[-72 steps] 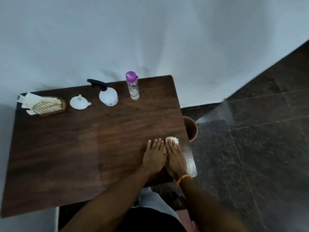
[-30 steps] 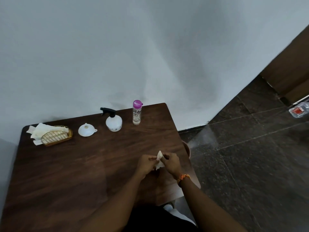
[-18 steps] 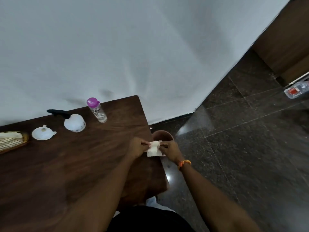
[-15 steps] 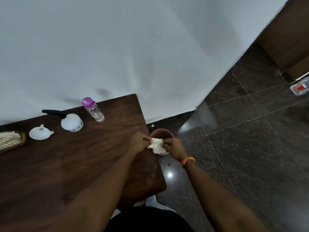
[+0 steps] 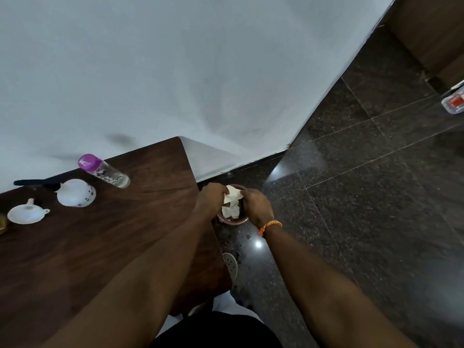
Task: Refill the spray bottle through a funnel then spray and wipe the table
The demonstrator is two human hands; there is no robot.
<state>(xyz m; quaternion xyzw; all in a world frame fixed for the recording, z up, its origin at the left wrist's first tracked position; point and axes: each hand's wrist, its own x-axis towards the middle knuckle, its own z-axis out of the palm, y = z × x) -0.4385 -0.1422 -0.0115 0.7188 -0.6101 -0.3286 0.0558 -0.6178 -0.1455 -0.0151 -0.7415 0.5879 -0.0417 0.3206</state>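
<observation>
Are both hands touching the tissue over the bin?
Touching. The head view shows the left hand and right hand pinching the tissue between them above the bin.

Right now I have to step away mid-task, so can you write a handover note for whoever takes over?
Left hand and right hand both pinch the used tissue over the brown bin on the floor beside the table; other tissues already lie inside. Spray bottle, funnel and purple-capped bottle stand at the table's back edge. Refilling, spraying and wiping look done. Left: drop the tissue in.
</observation>
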